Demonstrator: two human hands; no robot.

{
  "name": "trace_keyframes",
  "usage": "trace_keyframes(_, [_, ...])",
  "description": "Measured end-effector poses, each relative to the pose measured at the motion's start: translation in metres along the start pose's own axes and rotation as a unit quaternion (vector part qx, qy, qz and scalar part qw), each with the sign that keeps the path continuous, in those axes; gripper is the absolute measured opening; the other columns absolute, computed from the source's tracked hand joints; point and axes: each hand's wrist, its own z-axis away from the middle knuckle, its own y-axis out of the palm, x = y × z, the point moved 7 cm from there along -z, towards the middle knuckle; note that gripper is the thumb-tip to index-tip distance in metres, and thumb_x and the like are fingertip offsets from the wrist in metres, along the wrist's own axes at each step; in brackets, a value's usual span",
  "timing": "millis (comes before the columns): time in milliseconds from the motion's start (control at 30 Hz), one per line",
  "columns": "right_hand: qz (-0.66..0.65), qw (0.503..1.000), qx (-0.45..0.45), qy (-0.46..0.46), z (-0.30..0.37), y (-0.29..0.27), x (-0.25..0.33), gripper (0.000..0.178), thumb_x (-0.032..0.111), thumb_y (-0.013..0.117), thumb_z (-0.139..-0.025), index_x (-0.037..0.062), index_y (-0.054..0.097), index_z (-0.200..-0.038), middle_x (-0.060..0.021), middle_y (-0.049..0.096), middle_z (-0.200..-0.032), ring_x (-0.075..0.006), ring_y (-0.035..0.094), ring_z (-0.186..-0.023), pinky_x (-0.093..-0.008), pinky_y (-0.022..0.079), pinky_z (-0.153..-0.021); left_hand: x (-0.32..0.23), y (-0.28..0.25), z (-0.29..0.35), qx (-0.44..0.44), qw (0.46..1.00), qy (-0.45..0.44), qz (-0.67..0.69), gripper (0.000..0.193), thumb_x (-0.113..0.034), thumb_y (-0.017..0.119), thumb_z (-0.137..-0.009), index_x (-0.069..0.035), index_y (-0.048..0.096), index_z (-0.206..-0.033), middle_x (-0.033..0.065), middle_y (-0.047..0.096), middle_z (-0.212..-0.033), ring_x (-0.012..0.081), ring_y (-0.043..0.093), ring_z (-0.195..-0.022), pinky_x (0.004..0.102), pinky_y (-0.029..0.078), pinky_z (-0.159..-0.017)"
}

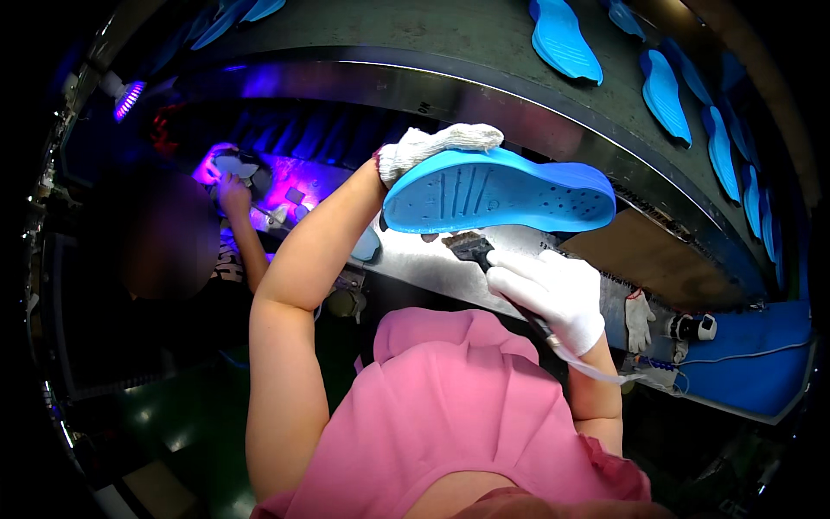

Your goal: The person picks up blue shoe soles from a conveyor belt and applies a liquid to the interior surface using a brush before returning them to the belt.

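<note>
A bright blue shoe sole (501,192) is held up in front of me, its inner face with grooves and small holes turned toward me. My left hand (443,145), in a knitted white glove, is closed on the sole's far edge. Below the sole, my right hand (553,290), in a smooth white glove, is closed around a brush (474,249) with a dark head. The brush handle runs under my palm, and a pale tube or strap (596,372) trails from its lower end. The brush head appears apart from the sole. My thumbs are partly hidden.
Beyond the metal rail (415,91), a dark conveyor belt (415,30) carries several blue soles (566,43). Left of me, a person (233,195) works under a purple lamp (128,101). A spare glove (639,322) and a black-and-white device (692,327) lie at the right.
</note>
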Motion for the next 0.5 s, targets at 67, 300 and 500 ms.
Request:
trace_keyframes(67, [-0.052, 0.997, -0.005, 0.048, -0.003, -0.007, -0.014, 0.013, 0.011, 0.070, -0.069, 0.0104, 0.067, -0.082, -0.0047, 0.071, -0.093, -0.0207, 0.058, -0.061, -0.0278, 0.045, -0.058, -0.001, 0.001, 0.002, -0.007, 0.997, -0.051, 0.058, 0.063, -0.040, 0.067, -0.085, -0.014, 0.052, -0.140, 0.0147, 0.049, -0.143, 0.0316, 0.047, -0.130, 0.0464, 0.041, -0.107])
trace_keyframes(300, [-0.022, 0.998, -0.049, 0.018, -0.003, -0.020, -0.013, 0.013, 0.012, 0.069, -0.069, 0.0136, 0.067, -0.081, -0.0035, 0.071, -0.091, -0.0170, 0.054, -0.054, -0.0258, 0.042, -0.050, -0.023, 0.006, 0.032, -0.067, 0.992, -0.072, 0.082, 0.061, -0.051, 0.060, -0.092, -0.010, 0.054, -0.136, 0.0150, 0.066, -0.116, 0.0316, 0.070, -0.087, 0.0478, 0.058, -0.075])
trace_keyframes(500, [0.029, 0.999, 0.032, 0.010, -0.001, -0.014, -0.016, 0.024, 0.009, 0.067, -0.070, 0.0200, 0.069, -0.091, 0.0025, 0.071, -0.095, -0.0156, 0.058, -0.058, -0.0254, 0.048, -0.052, -0.007, -0.016, 0.015, -0.050, 0.986, -0.056, 0.151, 0.068, -0.058, 0.072, -0.079, -0.010, 0.060, -0.125, 0.0240, 0.065, -0.102, 0.0383, 0.068, -0.071, 0.0529, 0.053, -0.052])
